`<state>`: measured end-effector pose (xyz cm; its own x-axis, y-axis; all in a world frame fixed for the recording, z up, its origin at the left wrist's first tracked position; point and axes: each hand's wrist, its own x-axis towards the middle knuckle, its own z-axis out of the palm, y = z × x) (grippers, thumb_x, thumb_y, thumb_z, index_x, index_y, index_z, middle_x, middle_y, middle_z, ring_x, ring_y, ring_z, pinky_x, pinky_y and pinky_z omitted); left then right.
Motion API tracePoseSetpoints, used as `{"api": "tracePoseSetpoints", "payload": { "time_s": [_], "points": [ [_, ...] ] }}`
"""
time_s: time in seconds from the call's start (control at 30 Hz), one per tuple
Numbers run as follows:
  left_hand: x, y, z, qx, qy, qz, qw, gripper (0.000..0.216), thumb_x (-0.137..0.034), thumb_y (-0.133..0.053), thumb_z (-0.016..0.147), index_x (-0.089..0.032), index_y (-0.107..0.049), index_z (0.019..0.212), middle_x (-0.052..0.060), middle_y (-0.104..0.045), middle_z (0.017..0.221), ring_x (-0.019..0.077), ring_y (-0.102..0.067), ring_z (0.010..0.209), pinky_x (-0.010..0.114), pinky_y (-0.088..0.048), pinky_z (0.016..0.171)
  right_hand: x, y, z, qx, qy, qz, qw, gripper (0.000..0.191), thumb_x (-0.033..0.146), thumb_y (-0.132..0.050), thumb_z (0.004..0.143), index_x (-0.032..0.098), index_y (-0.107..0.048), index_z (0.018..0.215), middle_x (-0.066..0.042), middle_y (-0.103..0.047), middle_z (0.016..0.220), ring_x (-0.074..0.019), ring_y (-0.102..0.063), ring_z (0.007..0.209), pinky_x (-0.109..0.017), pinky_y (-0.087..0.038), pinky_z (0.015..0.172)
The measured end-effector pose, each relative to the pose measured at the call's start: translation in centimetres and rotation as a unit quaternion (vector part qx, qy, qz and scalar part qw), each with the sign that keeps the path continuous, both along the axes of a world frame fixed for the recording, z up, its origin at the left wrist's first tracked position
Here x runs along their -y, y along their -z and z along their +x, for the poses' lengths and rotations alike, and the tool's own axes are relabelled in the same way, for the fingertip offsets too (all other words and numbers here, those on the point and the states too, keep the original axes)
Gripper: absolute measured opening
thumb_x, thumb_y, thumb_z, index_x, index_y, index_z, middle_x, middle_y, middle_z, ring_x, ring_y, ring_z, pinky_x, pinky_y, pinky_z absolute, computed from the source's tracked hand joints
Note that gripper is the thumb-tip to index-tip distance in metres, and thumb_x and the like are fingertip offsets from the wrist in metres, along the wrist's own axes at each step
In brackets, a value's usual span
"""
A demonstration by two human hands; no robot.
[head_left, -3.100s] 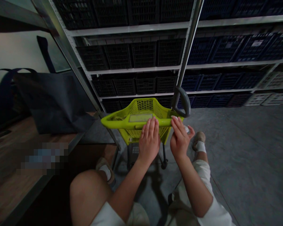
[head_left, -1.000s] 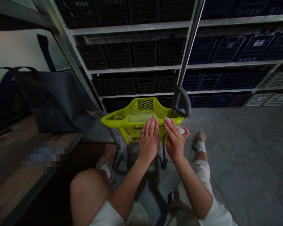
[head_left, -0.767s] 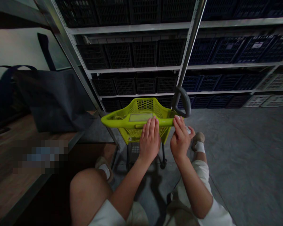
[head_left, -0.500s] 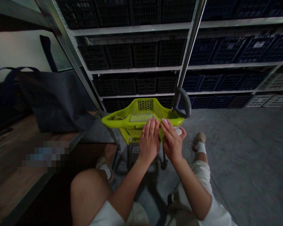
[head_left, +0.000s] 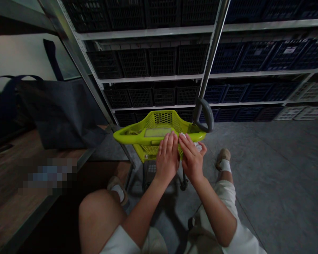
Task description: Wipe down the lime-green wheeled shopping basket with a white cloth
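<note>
A small lime-green cart basket [head_left: 129, 135] stands on wheels just in front of my knees. My left hand [head_left: 167, 158] lies flat against its near rim, fingers together and stretched out, holding nothing. Right beside it, my right hand [head_left: 191, 157] presses a white wipe [head_left: 198, 146] onto the rim, fingers folded over the wipe. A grey loop handle [head_left: 208, 114] rises at the basket's right corner on a metal pole [head_left: 210, 60].
Metal shelving filled with dark plastic crates [head_left: 161, 60] runs behind the cart. A dark tote bag [head_left: 60, 113] rests on a wooden shelf [head_left: 13, 197] to my left. Grey concrete floor [head_left: 275, 169] stretches to the right. My right foot [head_left: 222, 157] is beside the cart.
My right hand slid back and forth along the rim with the wipe and now sits further left, against my left hand. My left hand stayed put.
</note>
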<state>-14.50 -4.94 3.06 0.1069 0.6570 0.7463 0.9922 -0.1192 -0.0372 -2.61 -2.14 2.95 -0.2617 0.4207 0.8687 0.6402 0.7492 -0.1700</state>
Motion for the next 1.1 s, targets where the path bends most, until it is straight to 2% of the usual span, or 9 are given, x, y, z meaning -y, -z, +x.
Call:
{"api": "tracePoseSetpoints", "payload": {
  "time_s": [0.07,0.17,0.27,0.43,0.53,0.73,0.83,1.0,1.1],
  "points": [
    [0.1,-0.1,-0.1,-0.001,0.006,-0.01,1.0,0.062,-0.017,-0.045,0.096,-0.007,-0.027,0.154,0.019,-0.04,0.158,0.0278,-0.032,0.15,0.046,-0.034,0.121,-0.5,0.1,0.9,-0.018,0.012,0.01,1.0,0.057,0.005,-0.039,0.091,0.026,-0.05,0.143,-0.008,-0.061,0.142,-0.0196,-0.053,0.136,-0.044,-0.021,0.112],
    [0.1,-0.2,-0.1,-0.001,0.015,-0.02,1.0,0.065,-0.016,-0.046,0.095,-0.006,-0.024,0.155,0.019,-0.038,0.159,0.028,-0.028,0.151,0.047,-0.031,0.122,-1.6,0.4,2.2,-0.079,0.079,0.015,0.994,0.055,0.005,-0.037,0.092,0.027,-0.054,0.139,-0.008,-0.064,0.139,-0.0201,-0.055,0.134,-0.044,-0.024,0.11],
    [0.0,-0.1,0.0,0.002,0.016,-0.018,1.0,0.066,-0.016,-0.047,0.094,-0.005,-0.024,0.155,0.02,-0.039,0.158,0.0285,-0.028,0.151,0.047,-0.031,0.122,-1.9,0.4,2.2,-0.102,0.11,0.009,0.989,0.054,0.005,-0.038,0.091,0.026,-0.056,0.138,-0.008,-0.064,0.139,-0.021,-0.055,0.134,-0.044,-0.026,0.108],
    [-0.1,0.1,0.1,0.004,0.005,-0.001,1.0,0.062,-0.019,-0.046,0.096,-0.005,-0.027,0.154,0.02,-0.042,0.156,0.0287,-0.032,0.15,0.047,-0.034,0.12,-0.3,0.0,-0.2,-0.023,0.045,0.004,0.999,0.058,0.005,-0.04,0.089,0.025,-0.05,0.143,-0.008,-0.062,0.142,-0.0196,-0.051,0.138,-0.042,-0.022,0.112],
    [0.0,0.0,-0.1,0.001,0.005,0.001,1.0,0.061,-0.018,-0.044,0.096,-0.007,-0.027,0.154,0.02,-0.043,0.155,0.0278,-0.034,0.149,0.047,-0.035,0.12,0.0,-0.1,-0.2,0.006,0.013,-0.003,1.0,0.062,0.005,-0.04,0.088,0.026,-0.046,0.146,-0.007,-0.06,0.143,-0.0194,-0.051,0.137,-0.042,-0.02,0.114],
    [0.1,-0.3,-0.1,-0.005,0.016,-0.007,1.0,0.065,-0.017,-0.045,0.096,-0.006,-0.023,0.156,0.019,-0.04,0.158,0.0289,-0.032,0.15,0.047,-0.033,0.121,-1.7,0.5,2.2,-0.098,0.086,0.004,0.991,0.06,0.005,-0.037,0.09,0.029,-0.052,0.142,-0.007,-0.063,0.14,-0.0217,-0.055,0.134,-0.045,-0.024,0.111],
    [0.0,-0.2,0.1,0.006,0.017,-0.01,1.0,0.065,-0.017,-0.044,0.096,-0.007,-0.021,0.156,0.019,-0.039,0.158,0.0288,-0.031,0.15,0.048,-0.032,0.121,-1.7,0.4,1.8,-0.11,0.106,-0.005,0.988,0.06,0.005,-0.037,0.09,0.029,-0.052,0.143,-0.008,-0.063,0.14,-0.0224,-0.055,0.134,-0.046,-0.025,0.11],
    [-0.2,0.2,0.2,0.004,0.002,0.015,1.0,0.06,-0.019,-0.043,0.098,-0.007,-0.028,0.154,0.019,-0.044,0.155,0.0275,-0.035,0.149,0.046,-0.035,0.12,0.0,-0.1,-0.5,-0.026,0.03,-0.008,0.999,0.06,0.007,-0.041,0.09,0.027,-0.047,0.146,-0.007,-0.062,0.142,-0.0204,-0.052,0.137,-0.042,-0.025,0.11],
    [-0.2,0.2,0.0,-0.002,0.003,0.012,1.0,0.059,-0.018,-0.043,0.097,-0.007,-0.03,0.153,0.019,-0.045,0.155,0.0273,-0.035,0.149,0.045,-0.035,0.12,0.2,-0.2,-0.4,-0.006,0.007,-0.011,1.0,0.061,0.007,-0.041,0.09,0.027,-0.045,0.147,-0.006,-0.06,0.143,-0.0195,-0.052,0.137,-0.042,-0.023,0.112]
  ]
}}
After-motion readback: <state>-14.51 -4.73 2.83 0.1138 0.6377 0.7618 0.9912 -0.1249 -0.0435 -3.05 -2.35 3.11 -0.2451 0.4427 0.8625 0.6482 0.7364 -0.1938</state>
